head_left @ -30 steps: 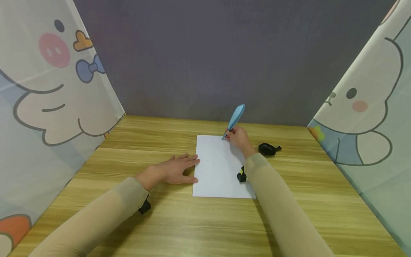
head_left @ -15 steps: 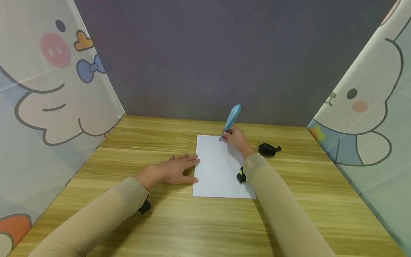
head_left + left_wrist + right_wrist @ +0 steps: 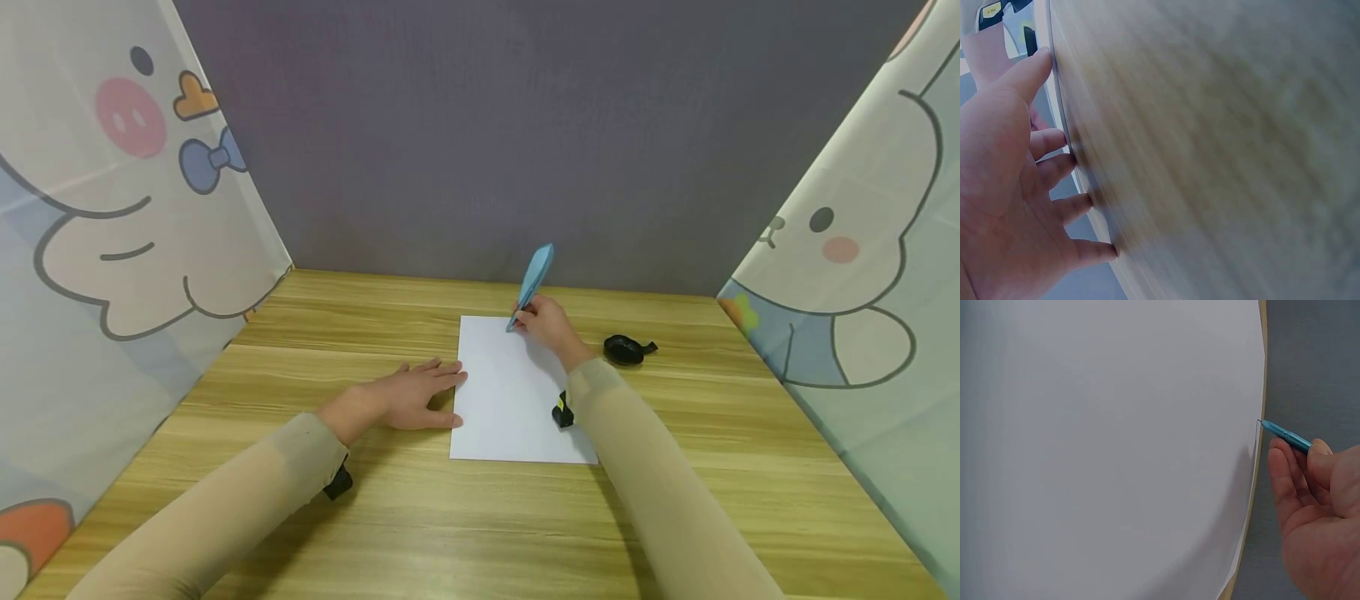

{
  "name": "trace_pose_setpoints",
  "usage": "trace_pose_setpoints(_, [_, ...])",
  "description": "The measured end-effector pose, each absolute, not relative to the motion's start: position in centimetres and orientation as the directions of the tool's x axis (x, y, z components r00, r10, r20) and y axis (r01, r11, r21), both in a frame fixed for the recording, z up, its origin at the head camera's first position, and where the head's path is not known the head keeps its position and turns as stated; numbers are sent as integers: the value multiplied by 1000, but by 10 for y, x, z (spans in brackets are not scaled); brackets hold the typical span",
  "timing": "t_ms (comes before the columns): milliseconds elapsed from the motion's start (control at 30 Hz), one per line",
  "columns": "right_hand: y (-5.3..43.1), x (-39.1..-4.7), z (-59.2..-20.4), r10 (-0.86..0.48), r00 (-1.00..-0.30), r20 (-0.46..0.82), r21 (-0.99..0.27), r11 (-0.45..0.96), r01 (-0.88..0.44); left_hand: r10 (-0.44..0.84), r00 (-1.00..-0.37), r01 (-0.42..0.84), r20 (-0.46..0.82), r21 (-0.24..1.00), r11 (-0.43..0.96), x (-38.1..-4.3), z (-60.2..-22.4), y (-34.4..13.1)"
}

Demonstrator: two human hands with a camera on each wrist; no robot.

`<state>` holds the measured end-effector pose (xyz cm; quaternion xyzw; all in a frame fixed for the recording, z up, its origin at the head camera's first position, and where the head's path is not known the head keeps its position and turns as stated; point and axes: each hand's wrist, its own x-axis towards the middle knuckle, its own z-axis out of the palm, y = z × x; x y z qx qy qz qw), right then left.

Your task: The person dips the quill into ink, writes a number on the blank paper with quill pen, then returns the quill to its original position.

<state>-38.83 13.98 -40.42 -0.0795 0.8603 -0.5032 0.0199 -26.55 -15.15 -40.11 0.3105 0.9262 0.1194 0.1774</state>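
My right hand (image 3: 549, 323) pinches a blue pen (image 3: 535, 277) with a broad, feather-shaped top, tilted to the right. Its point meets the white sheet of paper (image 3: 502, 392) near the far edge. In the right wrist view the pen's barrel (image 3: 1288, 435) sits between thumb and fingers, and a thin line shows at the tip; whether it is ink or shadow I cannot tell. My left hand (image 3: 416, 396) lies with spread, straight fingers on the table, fingertips on the paper's left edge. The left wrist view shows the palm side of this hand (image 3: 1010, 181).
To the right of the paper a small black object with a short tail (image 3: 626, 349) lies on the wooden table (image 3: 360, 542). A dark grey panel (image 3: 480, 142) stands behind. Cartoon-printed cloths (image 3: 112, 275) flank both sides.
My right hand has slid a little to the left and slightly toward me, carrying the pen and its tip along the paper. The left hand and the paper stay put.
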Motion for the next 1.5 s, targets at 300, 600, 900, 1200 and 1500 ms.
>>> trace_pose_setpoints(300, [135, -384, -401, -193, -979, 65, -859, 489, -154, 618, -747, 537, -245, 327, 778, -265, -399, -151])
trace_pose_setpoints(600, [131, -383, -402, -211, -975, 74, -847, 503, -173, 617, -748, 538, -244, 321, 780, -264, -398, -150])
trace_pose_setpoints(900, [126, -381, -402, -251, -966, 64, -839, 510, -188, 618, -748, 540, -243, 318, 779, -266, -400, -151])
trace_pose_setpoints(1200, [123, -376, -400, -266, -962, 63, -809, 551, -205, 620, -746, 540, -244, 322, 777, -265, -400, -151])
trace_pose_setpoints(1500, [120, -376, -402, -303, -951, 57, -811, 541, -221, 617, -747, 538, -246, 321, 779, -266, -400, -150])
